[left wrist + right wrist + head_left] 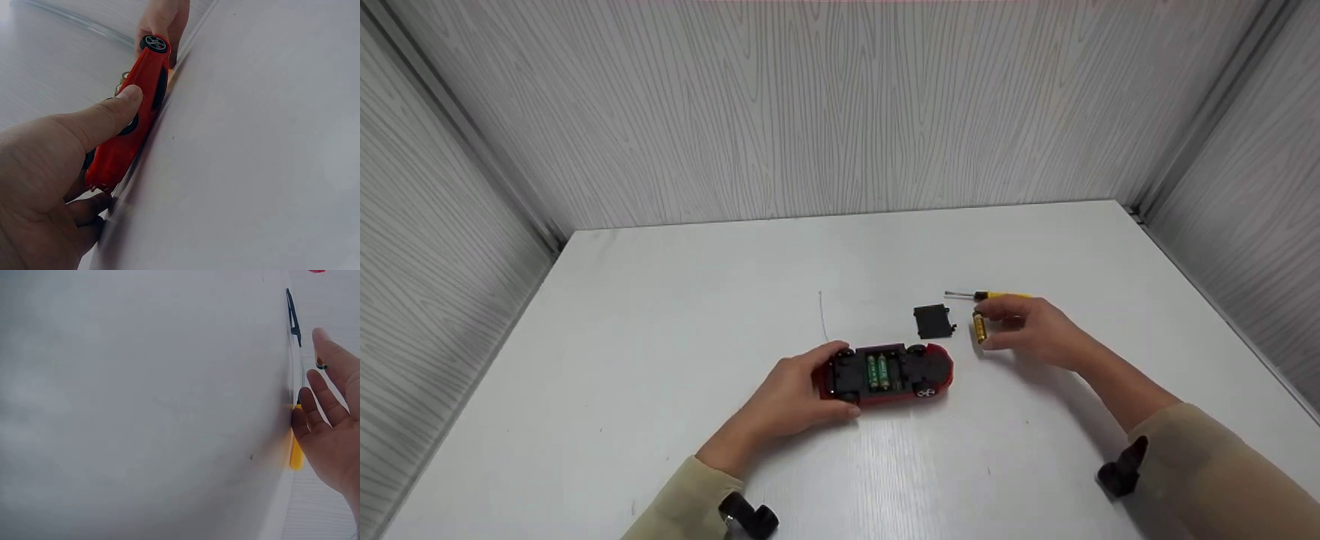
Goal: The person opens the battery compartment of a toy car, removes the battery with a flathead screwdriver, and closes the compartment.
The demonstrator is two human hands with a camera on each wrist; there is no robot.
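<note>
L hand (799,390) grips car (928,366), belly up, just nearside of cover (934,322); 2 green batts (878,373) in its bay (896,370). R hand (1039,330) pinches gold batt (979,328), narrow grip, to rt of cover, close by driver (988,295).

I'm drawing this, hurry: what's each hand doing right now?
Left hand: closed around one end of the upside-down toy car.
Right hand: pinching a gold battery.
</note>
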